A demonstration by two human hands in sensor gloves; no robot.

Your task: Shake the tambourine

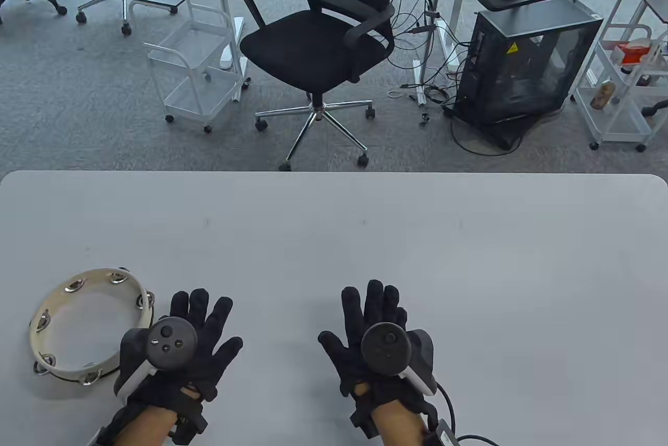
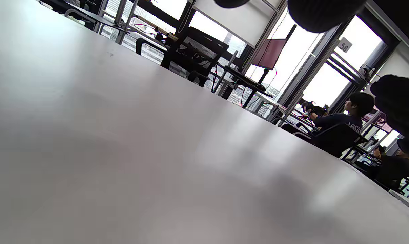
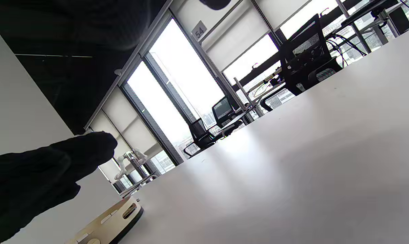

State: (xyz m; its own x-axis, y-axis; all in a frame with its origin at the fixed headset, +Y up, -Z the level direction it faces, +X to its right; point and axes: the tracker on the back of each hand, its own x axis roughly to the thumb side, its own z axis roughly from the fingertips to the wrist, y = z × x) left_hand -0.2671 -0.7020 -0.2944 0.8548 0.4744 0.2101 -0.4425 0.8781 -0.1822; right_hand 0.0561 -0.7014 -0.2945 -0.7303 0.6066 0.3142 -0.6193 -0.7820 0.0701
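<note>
A cream-white tambourine with metal jingles in its rim lies flat on the grey table at the front left. Its rim also shows in the right wrist view at the bottom left. My left hand is spread flat over the table, just right of the tambourine, holding nothing. My right hand is spread open too, further right, empty. Both wear black gloves with trackers on their backs. In the left wrist view only dark fingertips show at the top edge.
The table's far edge runs across the middle of the table view. Beyond it, on the floor, stand a black office chair, a white trolley and a computer case. A cable trails from my right wrist.
</note>
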